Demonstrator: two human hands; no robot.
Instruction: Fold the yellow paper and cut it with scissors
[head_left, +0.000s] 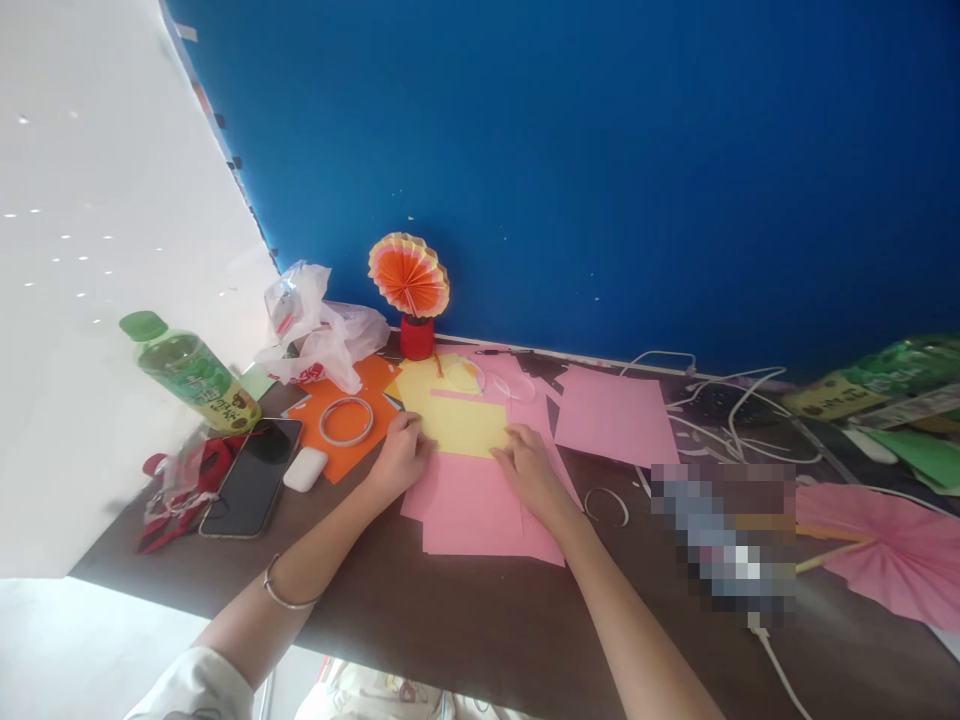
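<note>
A yellow sheet of paper (463, 424) lies across a layer of pink paper sheets (472, 510) on the dark table. My left hand (405, 455) grips its left edge, the fingers bent round the corner. On the opposite edge, my right hand (529, 465) pinches the same sheet between thumb and fingers. More yellow paper (424, 375) shows just behind it, with a roll of clear tape (511, 385) nearby. Orange sheets (349, 465) lie beside my left hand, a pale bangle (346, 421) resting on them.
Behind the sheets stands a pleated paper rosette (409, 275) in a red pot (417, 338). A green-capped bottle (191, 370), phone (251, 480), white earbud case (305, 468) and plastic bag (322, 330) are leftward. Rightward lie pink paper (616, 415), white cables (739, 420) and a pink paper fan (892, 550).
</note>
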